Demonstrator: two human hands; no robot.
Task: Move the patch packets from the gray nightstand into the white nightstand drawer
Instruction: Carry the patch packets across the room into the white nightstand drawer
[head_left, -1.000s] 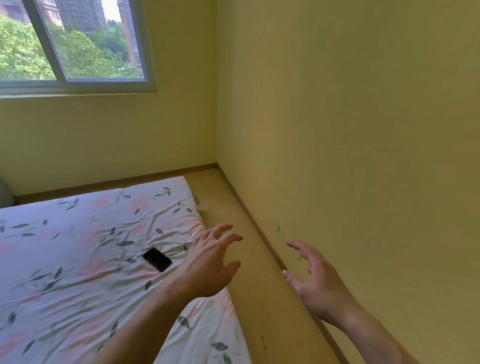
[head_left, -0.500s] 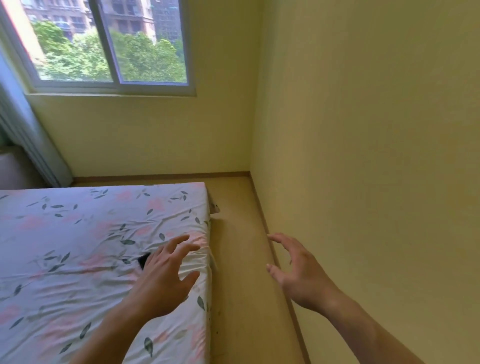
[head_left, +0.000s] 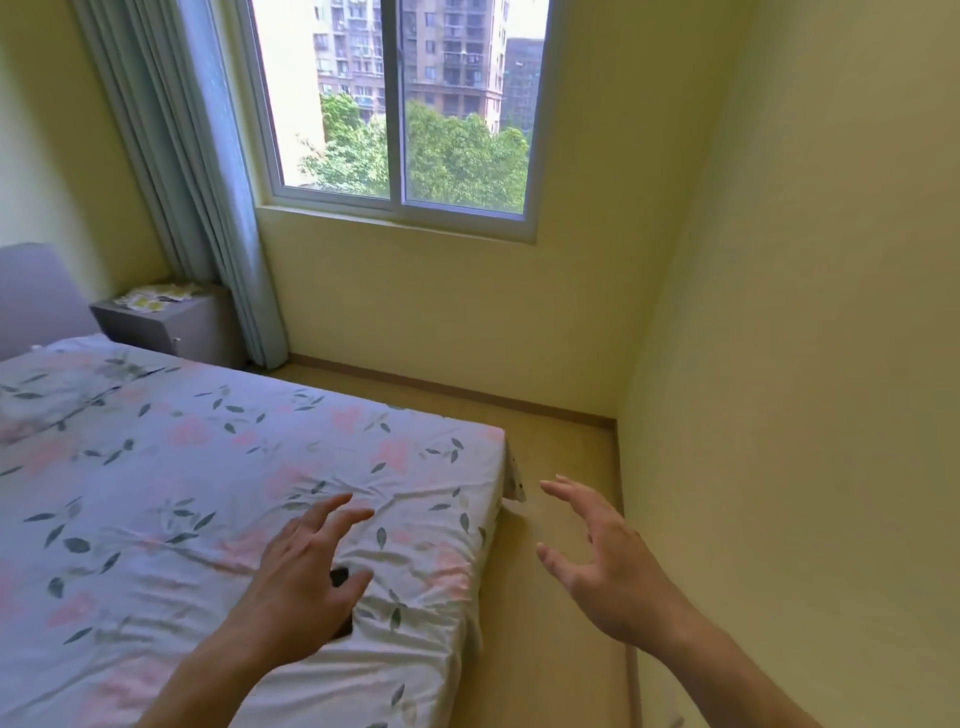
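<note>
The gray nightstand (head_left: 171, 325) stands at the far left, between the bed's headboard and the curtain. Several pale patch packets (head_left: 153, 297) lie scattered on its top. My left hand (head_left: 306, 582) hovers over the near corner of the bed, fingers spread and holding nothing. My right hand (head_left: 602, 561) is raised over the floor strip beside the bed, fingers spread and empty too. Both hands are far from the nightstand. No white nightstand shows in this view.
A bed with a floral sheet (head_left: 208, 493) fills the left and middle. A dark phone (head_left: 340, 577) lies on it, mostly hidden under my left hand. A narrow wooden floor strip (head_left: 561, 457) runs between bed and yellow wall (head_left: 779, 364). Curtain (head_left: 197, 182) and window (head_left: 405, 104) are behind.
The view has swung left, bringing the curtain, headboard and gray nightstand with packets into sight. My left hand now covers the phone. Both hands stay spread and empty.
</note>
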